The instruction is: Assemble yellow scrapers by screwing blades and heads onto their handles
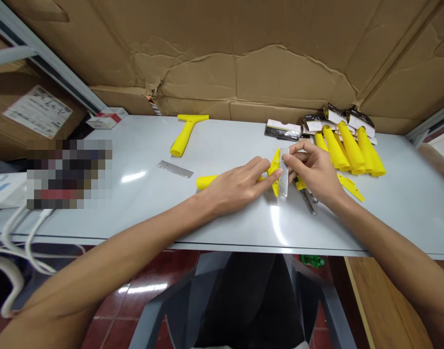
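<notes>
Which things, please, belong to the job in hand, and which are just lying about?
Likely for the job:
- held yellow scraper
- held metal blade
- loose metal blade
- piled yellow handles
- apparent screwdriver

Seemingly just lying about:
- red-and-white box
- green bottle
- labelled carton

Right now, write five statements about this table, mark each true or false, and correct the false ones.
1. The right hand touches a metal strip. True.
2. The left hand is free. False: the left hand holds a yellow handle.
3. The loose strip lies left of both hands. True.
4. The grouped handles are blue. False: they are yellow.
5. The T-shaped piece lies beyond the loose strip. True.
</notes>
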Tool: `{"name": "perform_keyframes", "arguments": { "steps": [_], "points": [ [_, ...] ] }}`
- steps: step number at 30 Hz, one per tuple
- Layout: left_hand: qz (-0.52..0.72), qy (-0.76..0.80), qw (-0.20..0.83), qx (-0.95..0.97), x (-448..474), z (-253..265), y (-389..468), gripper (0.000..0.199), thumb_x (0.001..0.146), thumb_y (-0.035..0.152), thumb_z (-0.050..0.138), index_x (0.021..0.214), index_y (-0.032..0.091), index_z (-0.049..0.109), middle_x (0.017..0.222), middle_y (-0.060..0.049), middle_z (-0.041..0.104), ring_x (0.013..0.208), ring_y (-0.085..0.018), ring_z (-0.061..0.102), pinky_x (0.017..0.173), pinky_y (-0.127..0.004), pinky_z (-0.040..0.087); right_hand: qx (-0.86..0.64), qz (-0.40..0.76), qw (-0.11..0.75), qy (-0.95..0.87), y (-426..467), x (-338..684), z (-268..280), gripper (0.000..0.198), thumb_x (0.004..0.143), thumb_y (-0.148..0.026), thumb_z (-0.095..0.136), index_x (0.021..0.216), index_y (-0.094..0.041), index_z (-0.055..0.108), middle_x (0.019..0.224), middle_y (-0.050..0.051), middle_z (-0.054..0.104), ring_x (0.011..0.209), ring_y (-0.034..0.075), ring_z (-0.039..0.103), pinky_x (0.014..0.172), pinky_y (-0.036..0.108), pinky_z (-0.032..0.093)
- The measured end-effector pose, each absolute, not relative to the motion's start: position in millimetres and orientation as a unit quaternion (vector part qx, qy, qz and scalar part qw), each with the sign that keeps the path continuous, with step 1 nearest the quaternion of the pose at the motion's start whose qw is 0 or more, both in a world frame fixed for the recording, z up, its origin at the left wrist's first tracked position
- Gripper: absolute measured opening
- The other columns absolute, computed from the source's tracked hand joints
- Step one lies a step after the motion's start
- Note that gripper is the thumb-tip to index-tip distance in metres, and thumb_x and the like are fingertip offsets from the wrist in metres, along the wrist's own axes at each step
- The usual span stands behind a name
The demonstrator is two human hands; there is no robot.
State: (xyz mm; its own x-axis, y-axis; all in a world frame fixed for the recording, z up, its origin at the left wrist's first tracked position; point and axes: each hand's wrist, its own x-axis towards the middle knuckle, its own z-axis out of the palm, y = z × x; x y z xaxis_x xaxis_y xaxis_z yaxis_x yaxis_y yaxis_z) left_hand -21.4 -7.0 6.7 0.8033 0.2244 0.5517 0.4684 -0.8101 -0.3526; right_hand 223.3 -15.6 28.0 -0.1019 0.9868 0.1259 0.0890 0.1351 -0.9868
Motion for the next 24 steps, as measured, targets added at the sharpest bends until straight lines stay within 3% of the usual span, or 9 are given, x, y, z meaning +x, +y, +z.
{"name": "perform_keyframes", "arguments": {
  "steps": [4,11,17,24],
  "points": [
    [-0.278,-0.198,0.252,-0.905,-21.1,7.9,-4.1,0.044,0.117,0.012,0.036,0.161,0.018,0.040,0.114,-0.010,0.067,0.104,-0.021,0.067,0.073,-0.026,0.058,-0.437,0.545,0.451,-0.556,-16.7,226.9,35.3,0.053,0.070,-0.048,0.108,0.098,-0.023,0.071,0.075,-0.003,0.076,0.064,0.012,0.067,0.063,0.026,0.063],
    [-0.315,-0.191,0.245,-0.897,-22.9,3.3,4.7,0.044,0.114,0.007,0.040,0.156,0.016,0.047,0.113,-0.010,0.066,0.103,-0.020,0.067,0.075,-0.027,0.063,-0.411,0.585,0.374,-0.591,-14.1,234.8,36.1,0.035,0.073,-0.035,0.107,0.091,-0.019,0.082,0.085,0.000,0.079,0.076,0.012,0.075,0.073,0.025,0.063],
    [-0.313,-0.189,0.225,-0.903,-23.8,2.2,4.8,0.047,0.113,0.007,0.042,0.158,0.020,0.047,0.116,-0.010,0.065,0.106,-0.020,0.068,0.077,-0.028,0.063,-0.438,0.541,0.382,-0.608,-19.7,229.9,34.6,0.031,0.076,-0.030,0.104,0.081,-0.019,0.075,0.075,-0.002,0.077,0.066,0.012,0.074,0.066,0.023,0.059],
    [-0.341,-0.187,0.225,-0.893,-23.7,-0.5,8.1,0.055,0.112,0.009,0.048,0.164,0.027,0.044,0.112,-0.007,0.063,0.099,-0.016,0.065,0.066,-0.021,0.054,-0.454,0.508,0.374,-0.629,-26.1,223.2,40.0,0.028,0.080,-0.031,0.097,0.081,-0.020,0.072,0.069,-0.002,0.076,0.063,0.012,0.072,0.066,0.024,0.057]
  ]
}}
